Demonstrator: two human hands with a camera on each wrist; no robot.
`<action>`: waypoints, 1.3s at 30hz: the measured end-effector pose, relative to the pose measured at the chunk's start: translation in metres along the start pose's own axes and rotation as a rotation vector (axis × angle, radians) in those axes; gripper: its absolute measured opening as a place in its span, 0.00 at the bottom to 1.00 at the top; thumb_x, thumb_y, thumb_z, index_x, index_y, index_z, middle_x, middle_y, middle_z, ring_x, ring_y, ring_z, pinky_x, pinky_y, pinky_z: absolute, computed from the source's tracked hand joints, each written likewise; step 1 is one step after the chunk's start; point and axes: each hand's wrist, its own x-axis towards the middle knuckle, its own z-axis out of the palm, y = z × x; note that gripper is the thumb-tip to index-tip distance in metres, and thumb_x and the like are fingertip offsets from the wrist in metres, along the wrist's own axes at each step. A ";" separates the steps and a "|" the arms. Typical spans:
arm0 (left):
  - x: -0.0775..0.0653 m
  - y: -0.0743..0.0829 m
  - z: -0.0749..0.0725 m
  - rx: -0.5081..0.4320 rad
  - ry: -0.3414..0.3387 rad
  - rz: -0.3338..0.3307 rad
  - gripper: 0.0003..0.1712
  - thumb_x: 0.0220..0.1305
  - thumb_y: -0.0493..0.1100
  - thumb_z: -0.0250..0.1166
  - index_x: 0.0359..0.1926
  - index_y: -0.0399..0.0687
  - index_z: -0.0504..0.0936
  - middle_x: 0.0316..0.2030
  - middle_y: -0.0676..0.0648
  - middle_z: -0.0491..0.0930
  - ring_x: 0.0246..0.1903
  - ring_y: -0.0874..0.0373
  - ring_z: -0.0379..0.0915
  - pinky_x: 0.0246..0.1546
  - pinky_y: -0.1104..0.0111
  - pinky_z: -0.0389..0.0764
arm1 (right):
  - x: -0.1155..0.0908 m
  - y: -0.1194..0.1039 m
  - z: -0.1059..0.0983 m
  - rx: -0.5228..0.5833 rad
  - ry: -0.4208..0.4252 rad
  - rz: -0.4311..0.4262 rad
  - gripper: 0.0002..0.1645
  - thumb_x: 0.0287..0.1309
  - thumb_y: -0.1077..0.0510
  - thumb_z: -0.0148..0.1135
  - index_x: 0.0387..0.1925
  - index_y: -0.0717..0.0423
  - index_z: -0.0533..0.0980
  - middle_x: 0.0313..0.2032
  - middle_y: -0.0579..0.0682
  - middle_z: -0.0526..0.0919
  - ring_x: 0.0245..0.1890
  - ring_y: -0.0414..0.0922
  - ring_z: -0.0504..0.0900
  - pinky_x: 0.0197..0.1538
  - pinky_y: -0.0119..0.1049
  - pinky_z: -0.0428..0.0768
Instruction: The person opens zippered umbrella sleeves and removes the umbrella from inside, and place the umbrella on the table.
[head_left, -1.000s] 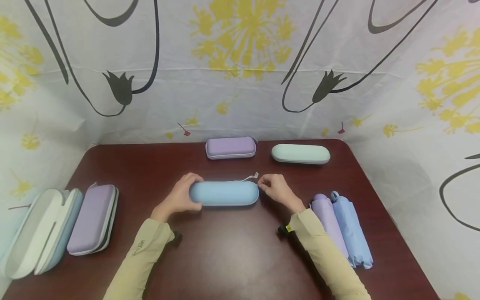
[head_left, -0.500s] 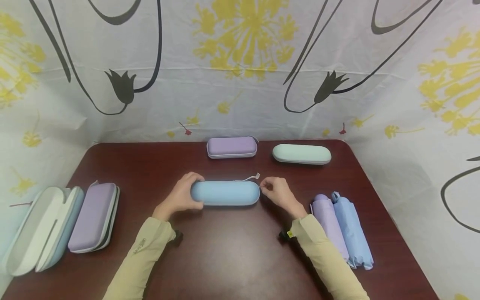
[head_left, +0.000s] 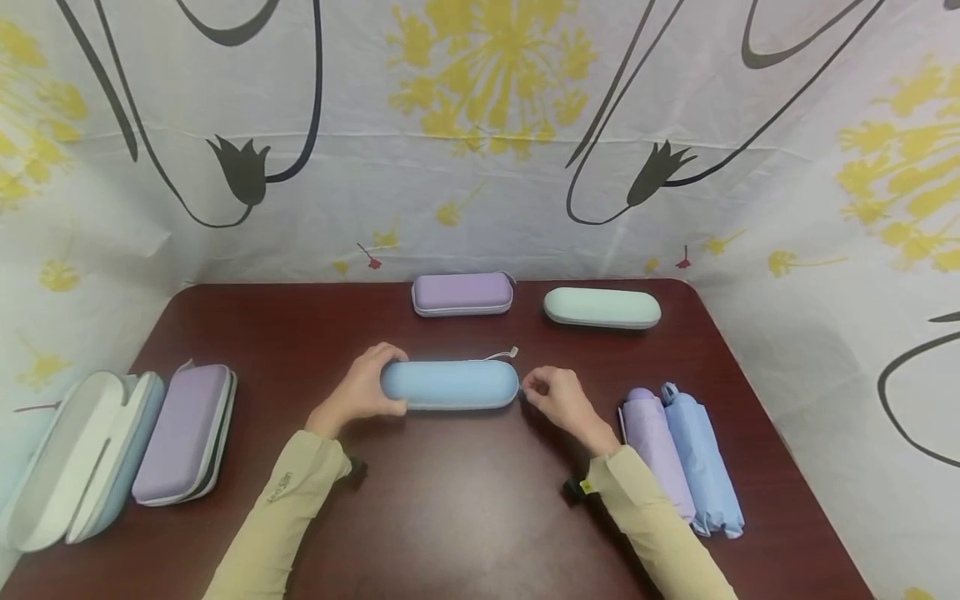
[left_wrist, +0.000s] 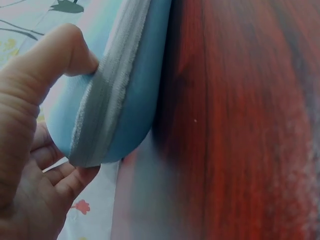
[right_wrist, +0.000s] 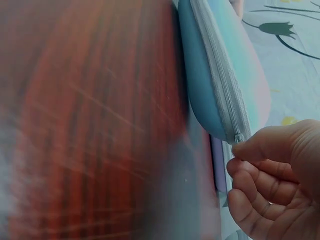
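Note:
A blue zip case (head_left: 450, 385) lies crosswise on the table, its lid down. My left hand (head_left: 365, 385) grips its left end, thumb on the near side and fingers round the back. In the left wrist view the thumb presses by the grey zipper band (left_wrist: 107, 95). At the right end my right hand (head_left: 558, 397) pinches the zipper pull (right_wrist: 238, 138) between thumb and forefinger, with the other fingers curled below. Along the right end the zipper teeth run together up to the slider. A white strap (head_left: 501, 354) sticks out behind the case.
Behind stand a purple case (head_left: 462, 295) and a mint case (head_left: 602, 308). At the left lie an open pale-blue case (head_left: 82, 467) and a purple case (head_left: 183, 437). Beside my right forearm are a folded lilac umbrella (head_left: 658, 450) and a folded blue umbrella (head_left: 702, 467).
My right hand has moved slightly toward me round the right end of the blue case, with the zipper pull. The left hand and the case have stayed in place.

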 end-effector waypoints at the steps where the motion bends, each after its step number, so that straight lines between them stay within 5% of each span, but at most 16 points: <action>1: 0.000 0.000 0.000 0.003 0.000 -0.001 0.36 0.29 0.43 0.75 0.46 0.40 0.74 0.43 0.46 0.74 0.43 0.51 0.68 0.45 0.56 0.73 | -0.001 -0.001 0.000 0.004 0.005 0.004 0.05 0.47 0.69 0.64 0.26 0.58 0.80 0.25 0.48 0.80 0.25 0.41 0.76 0.31 0.34 0.75; 21: -0.006 0.013 0.001 0.053 -0.001 -0.150 0.35 0.33 0.46 0.75 0.47 0.41 0.73 0.44 0.45 0.73 0.44 0.49 0.68 0.46 0.53 0.74 | -0.007 -0.023 0.020 0.090 0.157 0.128 0.03 0.44 0.67 0.62 0.23 0.59 0.81 0.17 0.47 0.79 0.17 0.37 0.74 0.26 0.32 0.74; 39: -0.021 0.034 0.008 0.142 0.021 -0.216 0.36 0.29 0.50 0.75 0.43 0.39 0.72 0.38 0.45 0.73 0.37 0.52 0.69 0.38 0.57 0.75 | -0.006 -0.033 0.032 0.144 0.173 0.128 0.03 0.44 0.68 0.64 0.23 0.59 0.80 0.17 0.46 0.79 0.17 0.37 0.74 0.25 0.30 0.74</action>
